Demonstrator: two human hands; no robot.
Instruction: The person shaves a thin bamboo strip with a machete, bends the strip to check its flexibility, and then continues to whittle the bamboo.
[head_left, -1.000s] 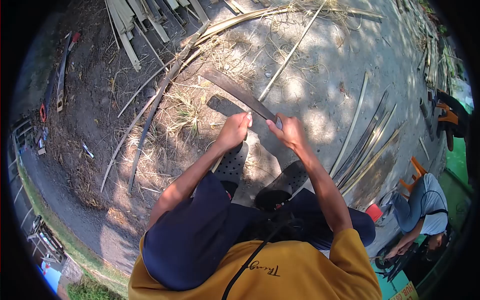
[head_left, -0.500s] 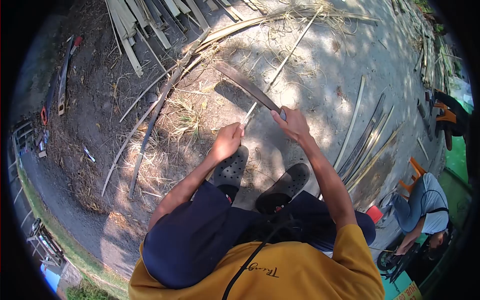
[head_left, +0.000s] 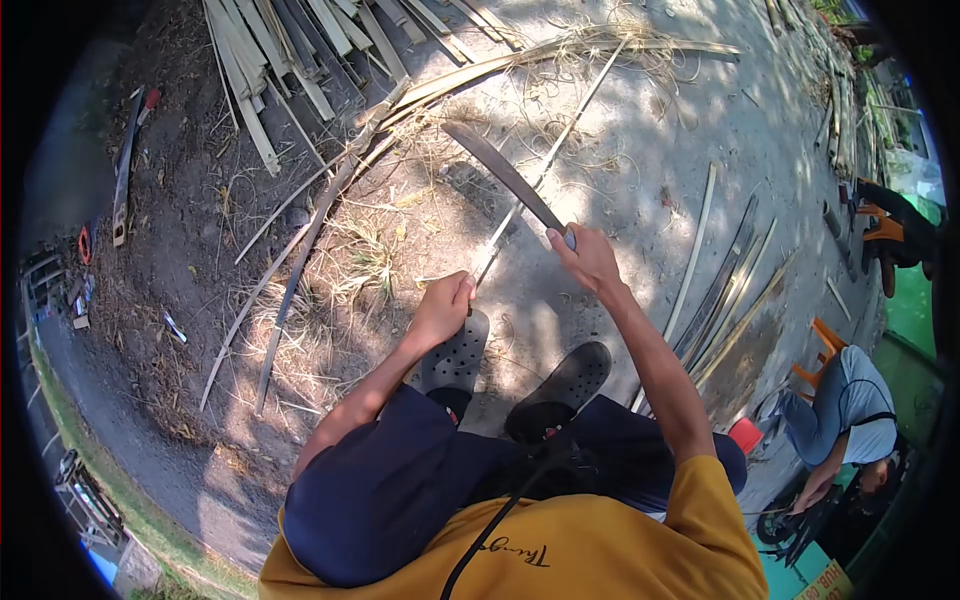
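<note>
- The right hand (head_left: 585,258) has its grip clenched around the handle of a long dark knife (head_left: 500,170). The handle itself is hidden inside the fist.
- The knife's blade points up and to the left, away from the body, above the bare ground (head_left: 620,190).
- The left hand (head_left: 443,308) has its grip closed on the near end of a thin bamboo strip (head_left: 575,110), just in front of the knees.
- The strip runs from that hand up and to the right, far across the ground. It crosses the blade close above the two hands; I cannot tell whether the edge is biting into it.
- Two black perforated clogs (head_left: 570,375) are planted on the ground below the hands.
- A heap of split bamboo slats (head_left: 290,50) lies at the upper left, well apart from the hands.
- More long strips (head_left: 725,300) lie to the right of the right forearm.
- Another person in a grey shirt (head_left: 850,400) sits bent over at the lower right, near an orange stool (head_left: 825,350).
</note>
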